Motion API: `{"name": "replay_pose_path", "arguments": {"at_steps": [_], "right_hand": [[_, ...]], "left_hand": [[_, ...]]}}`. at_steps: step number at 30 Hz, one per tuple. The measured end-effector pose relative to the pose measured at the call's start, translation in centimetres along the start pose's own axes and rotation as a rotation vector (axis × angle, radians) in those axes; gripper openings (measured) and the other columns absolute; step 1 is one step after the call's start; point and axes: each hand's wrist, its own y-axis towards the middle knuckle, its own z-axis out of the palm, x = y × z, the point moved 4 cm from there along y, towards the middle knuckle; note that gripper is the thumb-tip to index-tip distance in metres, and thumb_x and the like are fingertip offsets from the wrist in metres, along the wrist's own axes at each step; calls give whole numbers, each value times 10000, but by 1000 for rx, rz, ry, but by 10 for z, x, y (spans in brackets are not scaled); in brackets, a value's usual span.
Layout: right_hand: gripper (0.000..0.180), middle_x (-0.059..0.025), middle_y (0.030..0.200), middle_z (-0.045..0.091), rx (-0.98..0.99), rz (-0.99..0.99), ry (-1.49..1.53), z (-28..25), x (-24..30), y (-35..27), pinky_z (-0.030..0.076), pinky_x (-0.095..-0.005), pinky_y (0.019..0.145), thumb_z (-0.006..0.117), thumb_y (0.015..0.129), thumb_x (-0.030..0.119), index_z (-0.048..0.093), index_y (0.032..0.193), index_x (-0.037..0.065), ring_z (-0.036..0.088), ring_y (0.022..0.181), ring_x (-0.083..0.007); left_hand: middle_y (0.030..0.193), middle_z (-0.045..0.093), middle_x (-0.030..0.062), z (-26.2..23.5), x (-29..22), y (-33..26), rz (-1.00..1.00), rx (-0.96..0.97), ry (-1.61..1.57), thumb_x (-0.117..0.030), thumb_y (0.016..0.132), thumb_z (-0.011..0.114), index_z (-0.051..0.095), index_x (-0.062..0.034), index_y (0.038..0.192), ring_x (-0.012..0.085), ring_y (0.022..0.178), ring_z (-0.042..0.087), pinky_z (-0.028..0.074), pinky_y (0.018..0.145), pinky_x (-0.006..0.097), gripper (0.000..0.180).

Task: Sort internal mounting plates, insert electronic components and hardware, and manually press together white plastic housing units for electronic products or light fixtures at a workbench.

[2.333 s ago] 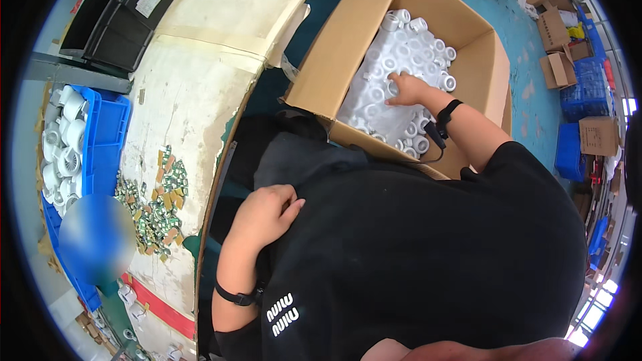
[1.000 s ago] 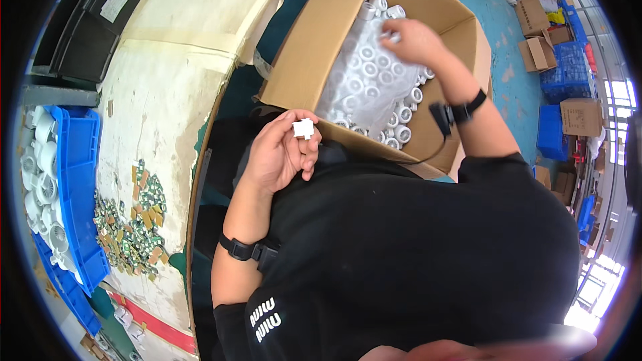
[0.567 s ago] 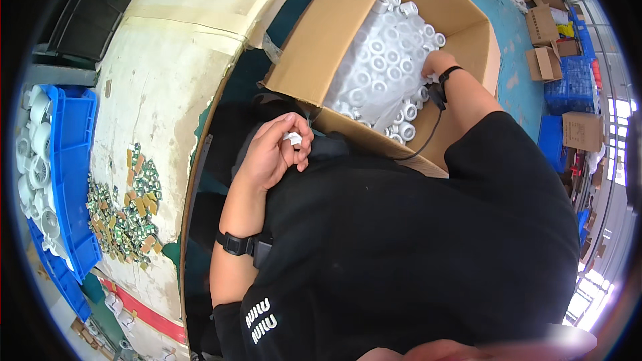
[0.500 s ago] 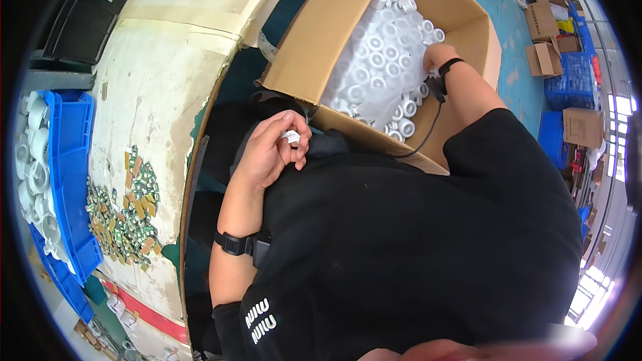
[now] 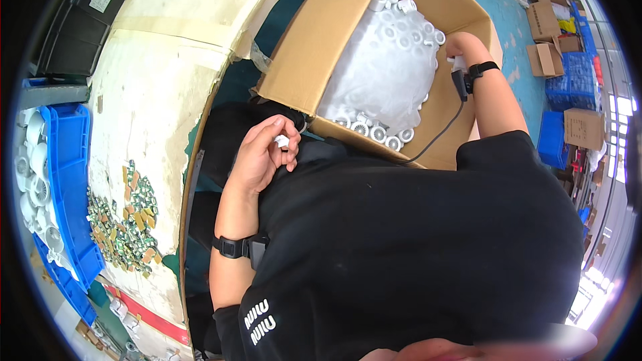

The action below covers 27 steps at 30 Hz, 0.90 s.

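Note:
My left hand (image 5: 262, 154) is raised in front of my body with its fingers curled round a small white piece (image 5: 281, 141). My right hand (image 5: 466, 47) is inside a large cardboard box (image 5: 304, 37), near its right wall. Its fingers bend down and are mostly hidden; a bit of something white shows at the palm, too covered to name. Round white plastic parts with ribbed, fan-like openings (image 5: 378, 134) fill the box. A cloudy clear plastic sheet (image 5: 374, 70) lies over most of them, and several stick out along its edges.
To the left stands a worn white table (image 5: 160, 80) with a heap of small green circuit boards (image 5: 127, 220). Beyond it a blue bin (image 5: 70, 180) holds white round parts, near a black crate (image 5: 83, 20). Blue crates (image 5: 572, 83) and cardboard boxes (image 5: 545, 60) stand at right.
My right hand has moved right, away from the parts and toward the box's wall. The plastic sheet now spreads over more of the parts. My left hand has barely shifted.

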Motion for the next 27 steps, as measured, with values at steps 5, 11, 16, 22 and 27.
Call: {"name": "replay_pose_path", "arguments": {"at_steps": [5,11,16,22,27], "right_hand": [[583,-179,1244,710,-250,-303,378,-3,24,22,547,-477,937,720,866,413,650,1354,101,691,1097,-362],[641,-186,1423,605,-245,-279,446,21,28,51,470,-442,1087,697,874,462,625,1397,99,580,1300,-368],[569,-201,1334,659,-299,-248,433,15,24,61,499,-426,1041,715,845,430,696,1290,76,630,1225,-372],[583,-204,1322,666,-350,-350,391,6,33,63,492,-426,1045,732,839,428,691,1295,66,636,1214,-374],[593,-184,1299,679,-367,-311,532,-2,44,82,518,-447,983,731,868,408,655,1328,41,663,1157,-347]], "left_hand": [[780,586,67,-1,3,2,-19,-57,35,-269,1082,473,571,-29,941,144,623,573,506,533,293,295],[777,581,60,-2,8,2,-35,-57,63,-269,1077,487,575,-35,933,131,615,557,504,536,283,288],[777,583,54,-6,4,1,-29,-121,55,-265,1072,496,575,-35,930,123,613,558,505,542,278,282],[783,593,52,-7,11,4,-35,-103,84,-269,1072,494,582,-39,934,118,607,560,512,545,277,282],[785,601,52,-7,8,2,-42,-127,60,-271,1073,494,585,-37,933,119,604,567,523,549,280,288]]}}
